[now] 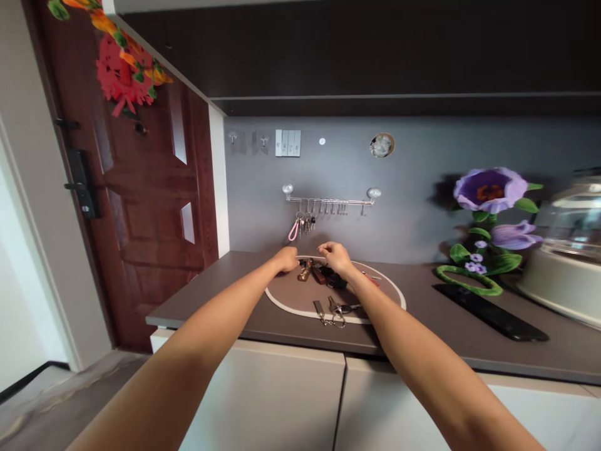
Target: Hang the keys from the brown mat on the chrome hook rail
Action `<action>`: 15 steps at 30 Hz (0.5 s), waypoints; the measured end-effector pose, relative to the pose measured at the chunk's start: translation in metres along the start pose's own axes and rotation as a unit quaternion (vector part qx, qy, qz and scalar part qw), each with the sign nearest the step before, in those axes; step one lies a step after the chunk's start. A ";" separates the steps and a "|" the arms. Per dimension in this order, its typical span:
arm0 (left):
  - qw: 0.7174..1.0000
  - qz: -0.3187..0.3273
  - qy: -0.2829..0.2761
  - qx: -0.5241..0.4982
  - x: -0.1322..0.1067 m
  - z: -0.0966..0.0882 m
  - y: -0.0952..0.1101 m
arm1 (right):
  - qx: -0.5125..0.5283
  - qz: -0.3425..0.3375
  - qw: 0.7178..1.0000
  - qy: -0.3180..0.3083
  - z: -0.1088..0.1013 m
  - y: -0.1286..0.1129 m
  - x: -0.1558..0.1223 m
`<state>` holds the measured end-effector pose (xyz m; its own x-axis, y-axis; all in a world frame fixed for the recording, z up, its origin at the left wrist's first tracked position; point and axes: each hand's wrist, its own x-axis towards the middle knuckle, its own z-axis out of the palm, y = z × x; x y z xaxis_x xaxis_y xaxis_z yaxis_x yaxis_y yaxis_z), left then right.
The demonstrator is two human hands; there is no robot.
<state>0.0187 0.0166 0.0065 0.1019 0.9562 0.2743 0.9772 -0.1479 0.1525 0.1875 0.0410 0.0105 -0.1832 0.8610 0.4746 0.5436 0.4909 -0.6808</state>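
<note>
Two hands: left hand [285, 259] and right hand [336, 254] curled; whether either pinches anything, I cannot tell.
Keys [333, 305]: near edge of my mat [286, 291]; others on the far rack [328, 201].
Mat: I appear to be sorting; next calls for precise fingertips.

Head-worn view, facing forward and down, countertop [216, 282] close
</note>
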 end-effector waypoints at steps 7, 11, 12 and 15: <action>1.000 -0.014 -0.007 0.014 0.017 0.012 0.000 | -0.111 -0.028 0.993 -0.020 -0.004 0.007 -0.002; 1.000 -0.025 -0.003 0.019 0.017 0.021 0.001 | -0.165 -0.058 0.984 -0.039 -0.002 0.006 -0.002; 1.000 -0.023 -0.002 0.021 0.016 0.022 0.002 | -0.175 -0.065 0.981 -0.042 0.000 0.006 -0.002; 0.999 -0.006 -0.003 0.032 0.012 0.022 0.001 | -0.197 -0.080 0.976 -0.050 0.003 0.005 -0.001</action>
<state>0.0255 0.0336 -0.0110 0.0918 0.9594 0.2668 0.9882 -0.1207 0.0941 0.1882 0.0432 0.0050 -0.3592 0.7961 0.4869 0.7704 0.5475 -0.3268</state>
